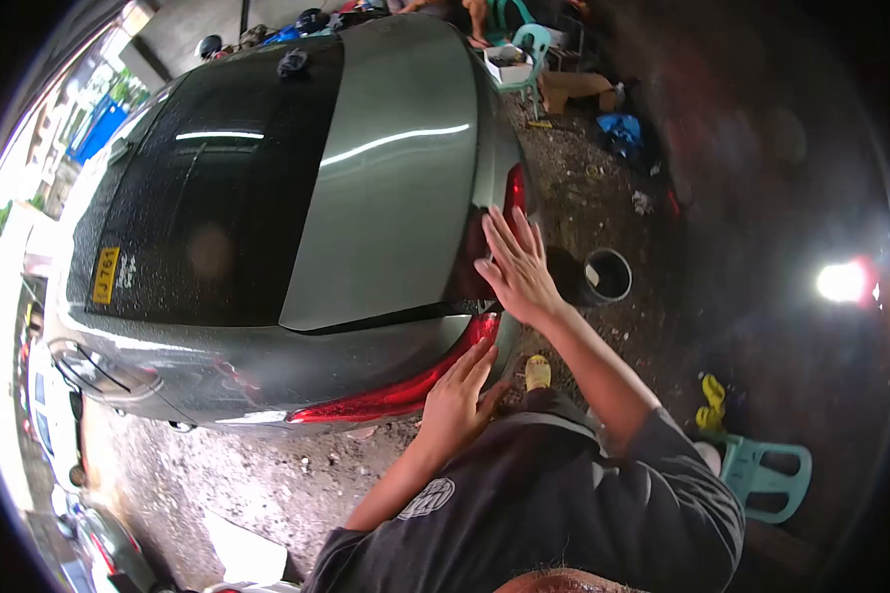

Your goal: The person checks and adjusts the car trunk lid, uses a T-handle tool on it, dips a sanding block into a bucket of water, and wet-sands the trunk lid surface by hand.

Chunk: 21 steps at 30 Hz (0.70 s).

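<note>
The rear of a dark grey-green car [396, 178] stands in front of me, with its trunk lid and wet rear window [237, 178] facing up. My right hand [520, 275] is spread with its fingers stretched over the trunk's rear edge, between the two red lights. Lower down, my left hand [455, 395] lies with fingers extended along the end of the long red taillight [386, 395]. Neither hand holds anything. A crumpled dark cloth [293, 64] rests near the top of the window.
A dark bucket [607, 276] stands on the dirt ground to the right. Behind it are a blue plastic bag [620, 133], a cardboard box [576, 91] and a pale green chair [533, 44] with a white box. Another green chair [767, 478] is at lower right, near a yellow cloth [710, 402].
</note>
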Each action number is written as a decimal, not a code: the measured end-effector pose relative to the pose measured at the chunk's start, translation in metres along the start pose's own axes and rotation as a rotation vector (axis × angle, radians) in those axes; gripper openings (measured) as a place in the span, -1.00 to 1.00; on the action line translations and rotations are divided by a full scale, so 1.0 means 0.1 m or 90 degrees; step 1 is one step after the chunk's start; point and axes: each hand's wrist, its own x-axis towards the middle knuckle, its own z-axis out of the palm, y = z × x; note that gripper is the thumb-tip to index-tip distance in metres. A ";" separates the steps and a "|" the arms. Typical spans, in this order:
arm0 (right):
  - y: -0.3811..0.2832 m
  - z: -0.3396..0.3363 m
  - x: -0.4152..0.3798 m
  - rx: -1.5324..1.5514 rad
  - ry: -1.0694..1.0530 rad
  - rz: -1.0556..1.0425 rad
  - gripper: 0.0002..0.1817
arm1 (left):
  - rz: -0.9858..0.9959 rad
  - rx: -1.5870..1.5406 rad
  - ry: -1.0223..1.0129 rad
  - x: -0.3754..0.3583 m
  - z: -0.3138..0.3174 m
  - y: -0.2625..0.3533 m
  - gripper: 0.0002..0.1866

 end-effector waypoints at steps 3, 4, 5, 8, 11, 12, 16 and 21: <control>-0.05 0.16 0.08 0.004 0.006 0.030 -0.25 | -0.035 -0.024 -0.039 -0.19 -0.02 0.02 -0.51; -0.11 0.19 0.01 -0.013 -0.002 0.044 -0.24 | -0.055 -0.034 -0.031 -0.23 -0.01 0.04 -0.55; -0.15 0.20 -0.03 -0.036 -0.006 0.059 -0.22 | -0.062 -0.036 -0.034 -0.24 0.00 0.02 -0.56; -0.32 0.21 -0.26 -0.009 -0.016 0.068 -0.20 | -0.080 -0.050 -0.066 -0.32 0.09 -0.05 -0.58; -0.44 0.18 -0.43 0.045 -0.025 0.073 -0.20 | -0.083 -0.048 -0.143 -0.32 0.17 -0.09 -0.59; -0.44 0.21 -0.47 0.043 -0.022 0.064 -0.20 | -0.078 -0.039 -0.175 -0.28 0.19 -0.08 -0.58; -0.44 0.24 -0.67 0.064 -0.025 0.027 -0.23 | 0.003 0.002 -0.243 -0.15 0.34 -0.04 -0.60; -0.40 0.19 -0.91 0.131 -0.001 -0.005 -0.31 | 0.060 0.032 -0.313 -0.05 0.50 -0.04 -0.59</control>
